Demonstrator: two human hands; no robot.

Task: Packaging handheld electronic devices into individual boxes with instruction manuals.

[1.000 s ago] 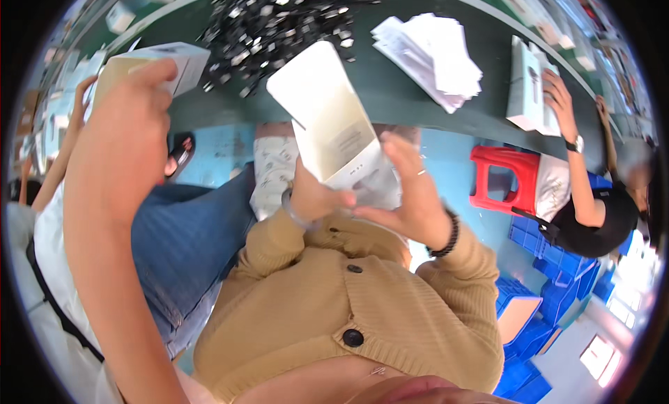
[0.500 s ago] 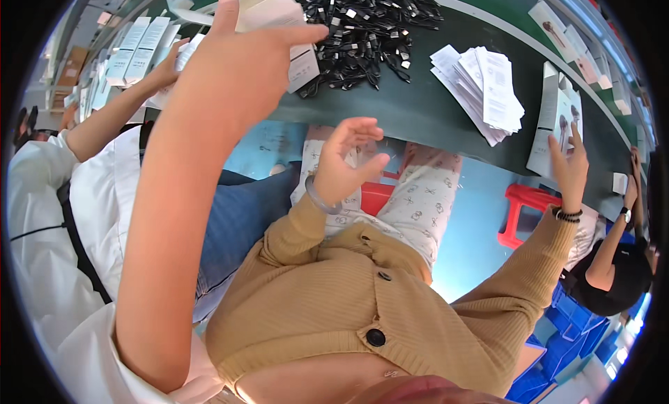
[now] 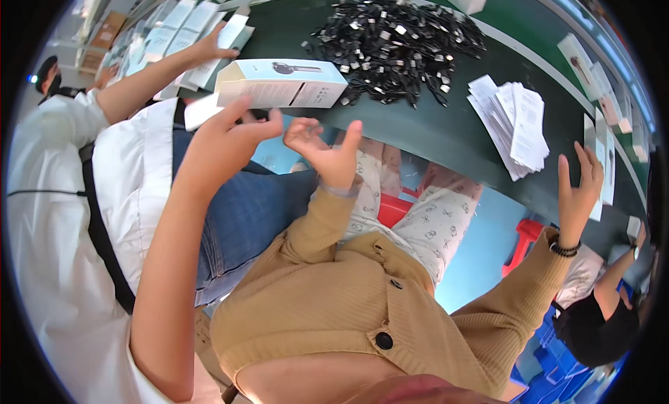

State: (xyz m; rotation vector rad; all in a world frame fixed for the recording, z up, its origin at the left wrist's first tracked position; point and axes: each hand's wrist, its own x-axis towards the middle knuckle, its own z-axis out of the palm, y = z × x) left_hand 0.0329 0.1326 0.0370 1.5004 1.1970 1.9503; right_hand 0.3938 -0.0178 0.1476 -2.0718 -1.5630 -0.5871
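My left hand (image 3: 327, 152), in a tan sleeve, is held off the near table edge with thumb and fingers apart and nothing in it. Just beyond it is a white carton (image 3: 293, 83) with a dark picture on top and a flap out at its left end. A co-worker's hand (image 3: 226, 141) is by that flap; whether it touches the carton I cannot tell. My right hand (image 3: 582, 188), with a dark bead bracelet, has its fingers spread beside upright white boxes (image 3: 605, 150). Contact there is unclear.
Black cables (image 3: 401, 49) lie heaped on the dark green table (image 3: 418, 129). Right of them is a stack of folded leaflets (image 3: 512, 122). The co-worker's other hand (image 3: 209, 47) is at a row of white boxes (image 3: 167, 28). A red stool (image 3: 523, 244) stands below; another person (image 3: 603, 313) is far right.
The co-worker's near hand has come down towards me, and the carton now lies closer to my left hand. My left thumb has turned upward. The view has shifted a little.
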